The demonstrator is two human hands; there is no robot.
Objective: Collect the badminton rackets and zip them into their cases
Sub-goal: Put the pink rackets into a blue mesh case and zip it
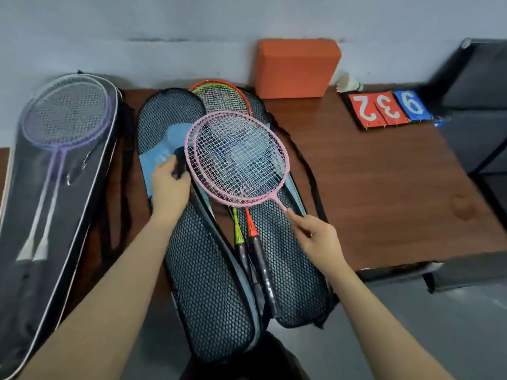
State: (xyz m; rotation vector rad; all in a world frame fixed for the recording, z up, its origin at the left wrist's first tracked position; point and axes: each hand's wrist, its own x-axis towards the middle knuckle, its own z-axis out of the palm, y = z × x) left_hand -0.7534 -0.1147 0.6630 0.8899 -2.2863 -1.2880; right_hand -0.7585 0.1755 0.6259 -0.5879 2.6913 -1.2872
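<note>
At the table's (pixel 384 187) left edge, purple rackets (pixel 64 116) are lying cased already. The right hand (pixel 315 237) is pinching pink rackets (pixel 236 157) over the open case (pixel 208 283); the left hand (pixel 170 185) is gripping something dark.

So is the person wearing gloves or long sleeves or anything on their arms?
No gloves and no sleeves show. The left hand and right hand are bare, and both forearms are bare up to the picture's edge. No watch, ring or bracelet is visible.

rackets (pixel 237 157): 6 | cases (pixel 55 187): 3 | foam block (pixel 297 68): 1 | shuttlecock (pixel 349 83): 1 | score cards (pixel 388 108): 3
</note>
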